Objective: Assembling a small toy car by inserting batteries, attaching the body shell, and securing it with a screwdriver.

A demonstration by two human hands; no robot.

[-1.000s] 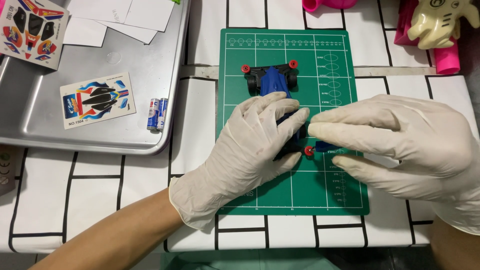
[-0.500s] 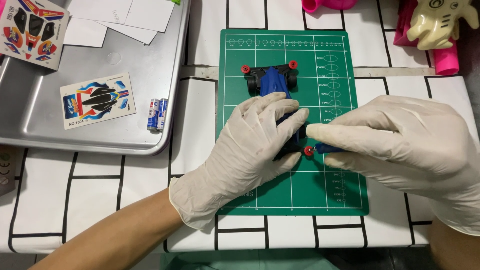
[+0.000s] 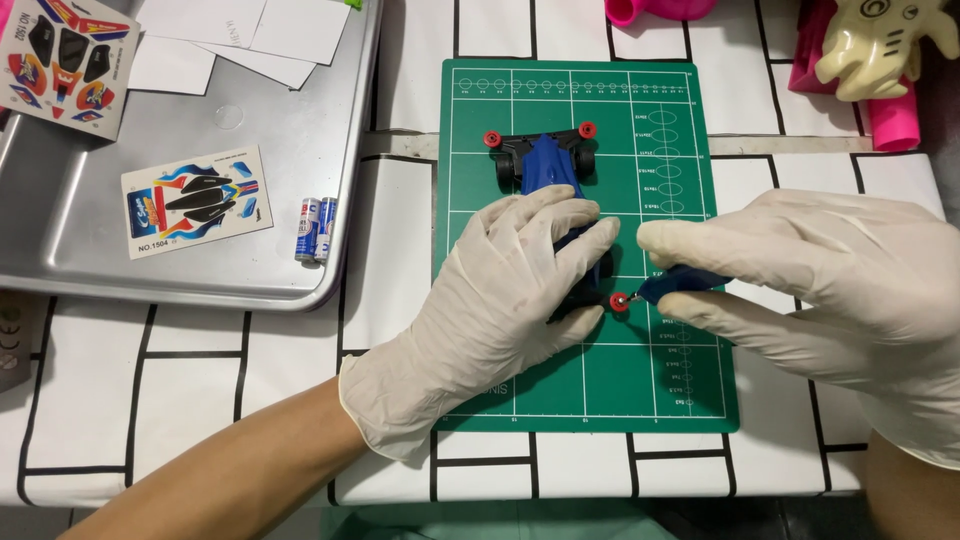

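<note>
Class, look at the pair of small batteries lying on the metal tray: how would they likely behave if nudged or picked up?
The batteries are smooth cylinders lying on their sides, so a nudge would probably roll them across the slick metal tray. They look rigid, probably dense for their size. Being small and smooth, they may slip from gloved fingers.

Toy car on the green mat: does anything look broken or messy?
Nothing stands out. The blue toy car lies straight on the green mat, held by the left hand. The right hand holds a blue tool at a red roller.
</note>
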